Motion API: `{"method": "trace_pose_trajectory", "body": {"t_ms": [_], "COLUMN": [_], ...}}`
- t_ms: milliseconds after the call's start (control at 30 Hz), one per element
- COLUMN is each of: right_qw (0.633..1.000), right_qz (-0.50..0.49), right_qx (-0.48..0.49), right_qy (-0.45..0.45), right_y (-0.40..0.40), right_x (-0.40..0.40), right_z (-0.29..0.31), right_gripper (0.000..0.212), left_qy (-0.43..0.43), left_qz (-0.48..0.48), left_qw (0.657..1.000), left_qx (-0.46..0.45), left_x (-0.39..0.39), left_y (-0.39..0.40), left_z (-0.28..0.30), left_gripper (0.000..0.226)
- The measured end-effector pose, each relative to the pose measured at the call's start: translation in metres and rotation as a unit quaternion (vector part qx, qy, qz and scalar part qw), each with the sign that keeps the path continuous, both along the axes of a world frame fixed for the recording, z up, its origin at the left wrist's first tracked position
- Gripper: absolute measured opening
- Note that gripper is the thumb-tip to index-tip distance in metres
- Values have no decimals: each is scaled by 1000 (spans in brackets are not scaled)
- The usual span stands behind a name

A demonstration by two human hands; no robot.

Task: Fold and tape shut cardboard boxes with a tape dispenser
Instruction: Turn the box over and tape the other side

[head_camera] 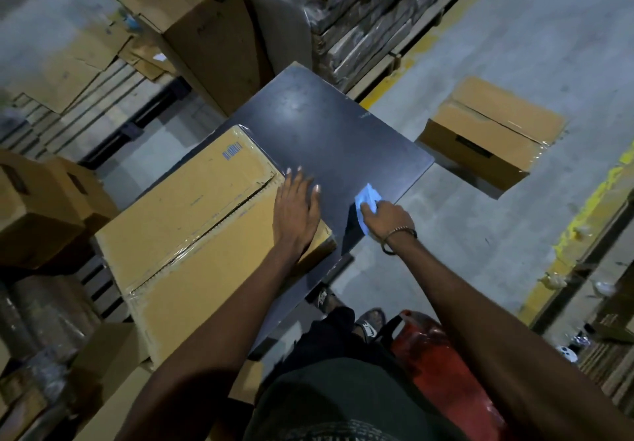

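Observation:
A large cardboard box (192, 221) lies on the dark table (326, 124), its top flaps closed and clear tape running along the centre seam. My left hand (296, 209) rests flat on the box's right end, fingers straight and reaching over the edge onto the table. My right hand (384, 217) grips a light blue tape dispenser (367, 200) that sits on the table near its right edge, to the right of the box.
A taped box (487, 135) sits on the concrete floor to the right of the table. Stacks of flat cardboard (370, 25) stand behind the table. More boxes (41, 207) pile up at the left. A red object (442, 368) lies by my feet.

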State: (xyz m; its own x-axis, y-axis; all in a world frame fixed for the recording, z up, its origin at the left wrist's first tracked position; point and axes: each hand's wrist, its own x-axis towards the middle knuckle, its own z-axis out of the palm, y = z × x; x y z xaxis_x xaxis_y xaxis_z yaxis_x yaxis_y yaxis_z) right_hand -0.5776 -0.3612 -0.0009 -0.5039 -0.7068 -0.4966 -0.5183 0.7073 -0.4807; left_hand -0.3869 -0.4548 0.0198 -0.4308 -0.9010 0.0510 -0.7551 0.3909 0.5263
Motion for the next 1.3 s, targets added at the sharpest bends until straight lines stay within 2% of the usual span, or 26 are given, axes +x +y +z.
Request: {"method": "trace_pose_trajectory", "body": {"t_ms": [133, 233, 333, 400, 467, 533, 600, 700, 767, 867, 933, 1000, 1067, 1133, 1167, 1233, 1300], "right_qw": [994, 984, 971, 977, 984, 979, 961, 935, 932, 920, 922, 942, 955, 916, 900, 903, 911], "right_qz": [74, 139, 191, 166, 97, 12, -77, -176, -135, 33, 87, 76, -19, -174, -212, -227, -206], "right_qx": [-15, 10, 32, 14, -59, -171, -263, -307, -331, -383, -371, -313, -237, -186, -176, -179, -251], "right_qy": [78, 112, 138, 135, 138, 111, 47, -29, -63, -69, -61, -92, -174, -309, -337, -319, -254], "right_y": [-48, -66, -71, -68, -58, -38, -17, 20, 42, 54, 46, 35, 25, 16, 16, 14, 6], "right_x": [-12, -14, -11, -7, 4, 23, 48, 82, 103, 124, 125, 124, 122, 116, 113, 111, 113], "right_z": [-16, -29, -41, -46, -40, -27, -12, -1, 2, 1, -4, -4, -9, -15, -18, -4, 14], "right_gripper": [53, 55, 53, 49, 42, 32, 24, 29, 35, 52, 59, 55, 47, 57, 65, 70, 60], "left_qy": [-26, -99, -162, -174, -181, -204, -220, -232, -263, -247, -222, -226, -247, -252, -252, -241, -224], "left_qz": [-6, -43, -68, -67, -58, -62, -65, -58, -81, -111, -126, -143, -155, -146, -143, -142, -146], "left_qw": [1000, 994, 985, 982, 981, 976, 972, 970, 961, 962, 966, 961, 953, 953, 954, 957, 961], "left_qx": [14, 8, 5, -10, -35, -50, -58, -44, -32, -36, -50, -72, -88, -84, -81, -79, -77], "left_x": [27, 43, 48, 47, 46, 46, 44, 41, 41, 52, 64, 76, 81, 79, 78, 79, 80], "left_y": [35, 53, 60, 60, 60, 61, 62, 64, 65, 60, 59, 63, 68, 71, 71, 69, 66], "left_z": [6, 3, -6, -11, -15, -17, -19, -19, -19, -17, -17, -18, -19, -19, -18, -18, -19], "left_gripper": [69, 92, 103, 100, 93, 90, 90, 90, 97, 92, 91, 93, 96, 94, 93, 91, 91]}}
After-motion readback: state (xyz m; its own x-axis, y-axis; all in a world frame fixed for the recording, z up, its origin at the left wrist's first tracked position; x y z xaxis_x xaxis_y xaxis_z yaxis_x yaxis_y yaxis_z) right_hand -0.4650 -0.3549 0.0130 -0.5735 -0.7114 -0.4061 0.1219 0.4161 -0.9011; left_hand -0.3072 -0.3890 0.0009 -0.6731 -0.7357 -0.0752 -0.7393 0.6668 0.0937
